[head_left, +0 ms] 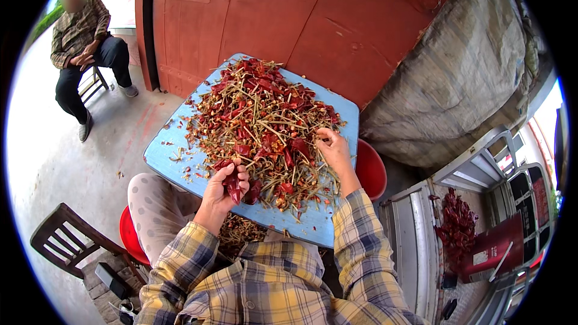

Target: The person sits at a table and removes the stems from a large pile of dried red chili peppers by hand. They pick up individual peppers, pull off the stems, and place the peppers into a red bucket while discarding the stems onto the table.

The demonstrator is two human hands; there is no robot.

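On a light-blue tabletop (169, 149) lies a broad heap of dried red chili peppers, stems and loose seeds (259, 113). My left hand (221, 189) is at the heap's near left edge, its fingers curled around a dark red dried chili (233, 188). Another dried chili (253, 192) lies just right of that hand. Over at the heap's right side, my right hand (333, 146) has its fingers bent among the stems. Whether a stem is between those fingertips is too small to tell.
Red basins (372, 169) stand beside the table, one at the left (132, 234). A cart (417, 230) at the right holds more dried chilies (456, 221). A wooden chair (67, 243) bears a phone (111, 280). A seated person (83, 45) is at far left, beyond a red door (271, 13).
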